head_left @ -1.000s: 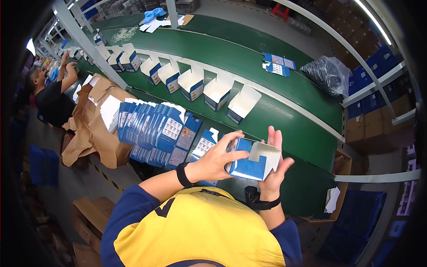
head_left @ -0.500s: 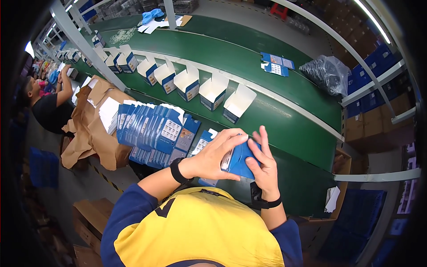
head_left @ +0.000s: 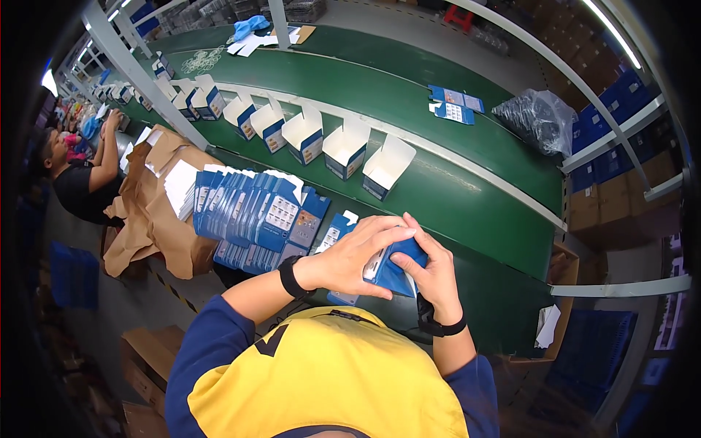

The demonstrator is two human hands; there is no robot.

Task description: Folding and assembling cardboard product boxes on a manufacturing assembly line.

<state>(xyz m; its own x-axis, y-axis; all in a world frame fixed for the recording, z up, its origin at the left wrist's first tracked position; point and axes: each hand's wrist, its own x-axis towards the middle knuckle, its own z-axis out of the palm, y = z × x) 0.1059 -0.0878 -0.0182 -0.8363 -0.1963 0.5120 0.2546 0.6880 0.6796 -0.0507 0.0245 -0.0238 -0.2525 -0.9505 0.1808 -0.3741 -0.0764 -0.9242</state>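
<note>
Between my two hands, above the near edge of the green work surface, is a small blue cardboard box (head_left: 393,276). My left hand (head_left: 355,250) grips its left side, thumb low and fingers over the far edge. From the right, my right hand (head_left: 432,271) is wrapped round the box, fingers on its far side and thumb on the blue top. Part of the box is hidden by the fingers. Just left of my left hand lies a flat blue and white carton blank (head_left: 335,231). A large stack of flattened blue cartons (head_left: 252,212) leans further left.
Open-topped boxes (head_left: 389,166) with raised white flaps stand in a row along the green conveyor belt (head_left: 467,191). Beyond are a flat blue carton (head_left: 454,106) and a clear plastic bag of dark items (head_left: 537,120). Brown paper (head_left: 164,233) and a co-worker (head_left: 84,175) are at left.
My right hand has closed in on the box, its fingers now bent over the far side instead of raised. The row of open boxes has shifted slightly left.
</note>
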